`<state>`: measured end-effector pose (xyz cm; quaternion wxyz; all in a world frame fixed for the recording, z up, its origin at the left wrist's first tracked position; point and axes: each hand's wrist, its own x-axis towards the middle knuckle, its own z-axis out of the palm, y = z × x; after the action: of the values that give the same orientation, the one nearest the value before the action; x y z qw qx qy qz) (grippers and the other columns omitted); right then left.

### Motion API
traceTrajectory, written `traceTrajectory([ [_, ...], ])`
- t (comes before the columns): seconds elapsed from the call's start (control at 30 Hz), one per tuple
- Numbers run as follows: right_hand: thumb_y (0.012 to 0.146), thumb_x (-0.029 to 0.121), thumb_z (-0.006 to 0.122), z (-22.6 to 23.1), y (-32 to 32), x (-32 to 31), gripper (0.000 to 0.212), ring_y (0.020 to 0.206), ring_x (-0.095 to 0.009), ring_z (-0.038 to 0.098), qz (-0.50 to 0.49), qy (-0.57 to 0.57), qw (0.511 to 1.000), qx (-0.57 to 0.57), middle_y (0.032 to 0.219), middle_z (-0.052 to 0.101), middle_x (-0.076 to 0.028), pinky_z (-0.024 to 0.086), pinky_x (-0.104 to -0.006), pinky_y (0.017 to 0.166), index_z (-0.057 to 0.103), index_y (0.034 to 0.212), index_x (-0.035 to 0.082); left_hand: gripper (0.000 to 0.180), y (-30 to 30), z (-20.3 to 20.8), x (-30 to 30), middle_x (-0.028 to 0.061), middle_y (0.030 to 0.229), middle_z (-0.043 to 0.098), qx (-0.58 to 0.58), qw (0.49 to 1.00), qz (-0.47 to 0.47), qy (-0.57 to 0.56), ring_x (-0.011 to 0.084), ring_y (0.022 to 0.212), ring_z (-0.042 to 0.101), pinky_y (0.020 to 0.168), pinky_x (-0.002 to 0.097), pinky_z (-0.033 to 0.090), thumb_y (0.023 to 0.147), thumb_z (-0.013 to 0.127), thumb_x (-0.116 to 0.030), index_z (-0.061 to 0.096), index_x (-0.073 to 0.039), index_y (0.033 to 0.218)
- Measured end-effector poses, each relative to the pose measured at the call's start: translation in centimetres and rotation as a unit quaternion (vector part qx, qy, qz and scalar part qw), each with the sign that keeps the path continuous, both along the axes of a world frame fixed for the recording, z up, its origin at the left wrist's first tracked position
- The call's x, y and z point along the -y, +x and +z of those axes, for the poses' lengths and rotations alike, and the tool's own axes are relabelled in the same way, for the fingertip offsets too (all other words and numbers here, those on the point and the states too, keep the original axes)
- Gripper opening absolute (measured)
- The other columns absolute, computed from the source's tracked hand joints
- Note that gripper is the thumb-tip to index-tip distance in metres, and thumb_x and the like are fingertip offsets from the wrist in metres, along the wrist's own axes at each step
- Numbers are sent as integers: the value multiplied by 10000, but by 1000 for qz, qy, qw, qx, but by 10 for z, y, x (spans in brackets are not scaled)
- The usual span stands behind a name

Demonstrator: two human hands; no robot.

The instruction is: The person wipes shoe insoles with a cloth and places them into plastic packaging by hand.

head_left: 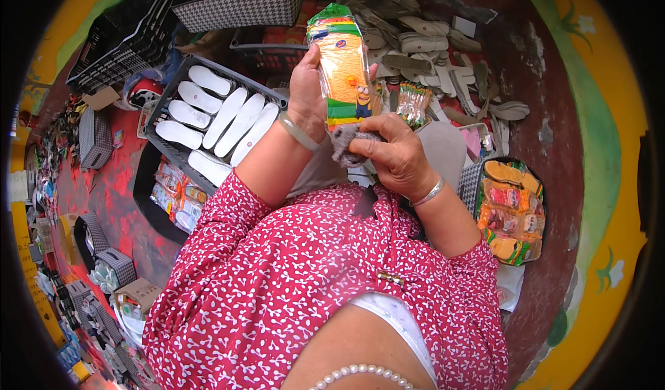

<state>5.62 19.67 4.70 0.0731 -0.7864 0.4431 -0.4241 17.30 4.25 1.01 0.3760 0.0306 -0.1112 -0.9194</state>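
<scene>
My left hand grips a clear-wrapped pack of yellow-orange insoles, held upright in front of me. Its thumb shows at the left edge and a fingertip at the right; the rest is hidden behind. The pack has green ends and a small cartoon figure near the bottom. Just below and right of it, my right hand pinches a crumpled grey-brown cloth, which is at the pack's lower end. Whether the cloth presses on the plastic cannot be made out.
A dark crate of white insoles stands left. Loose grey insoles are heaped at the far right. On the right, a checked basket holds wrapped insole packs. Black crates and a checked bin stand far left.
</scene>
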Motion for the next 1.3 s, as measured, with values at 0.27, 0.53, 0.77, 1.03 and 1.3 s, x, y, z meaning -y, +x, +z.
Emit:
traceTrajectory([
  [0.27, 801, -110, 479, -39, -76, 2, 292, 932, -149, 584, -205, 145, 928, 277, 973, 617, -56, 471, -272, 830, 642, 999, 30, 569, 20, 22, 7, 196, 1194, 550, 1, 999, 12, -30, 351, 1019, 582, 892, 480, 480, 975, 246, -458, 410, -23, 1303],
  [0.53, 922, 36, 495, 33, -59, 6, 418, 1107, -172, 532, -57, 46, 779, 623, 1224, 543, -78, 416, -322, 976, 411, 1332, 37, 494, 7, 25, -24, 150, 1169, 559, 78, 990, 20, -112, 282, 1043, 580, 937, 419, 452, 904, 466, -278, 382, -14, 1312],
  [0.77, 845, 201, 596, -6, 6, 7, 564, 1336, -308, 338, -200, -8, 978, -58, 1396, 429, -129, 155, -461, 1089, 417, 1372, 103, 409, -1, 5, -47, 141, 1241, 519, 166, 965, 27, -203, 236, 1099, 547, 945, 357, 451, 936, 434, -246, 433, -11, 1272],
  [1.03, 846, 72, 585, 4, -25, 39, 458, 1338, -360, 315, -277, -114, 954, 21, 1421, 376, -175, 282, -427, 1070, 496, 1295, 89, 512, -10, 23, -72, 98, 1298, 479, 33, 985, -99, -140, 201, 1184, 483, 1011, 347, 376, 948, 430, -298, 327, -51, 1385],
  [1.3, 849, 112, 621, 5, -91, 48, 227, 951, -228, 598, -338, -14, 924, 180, 1082, 608, -113, 489, -326, 790, 643, 1044, -1, 687, -8, 41, -66, 135, 1236, 513, 125, 959, -92, -235, 243, 1130, 538, 993, 365, 412, 684, 570, -32, 332, -1, 1327],
])
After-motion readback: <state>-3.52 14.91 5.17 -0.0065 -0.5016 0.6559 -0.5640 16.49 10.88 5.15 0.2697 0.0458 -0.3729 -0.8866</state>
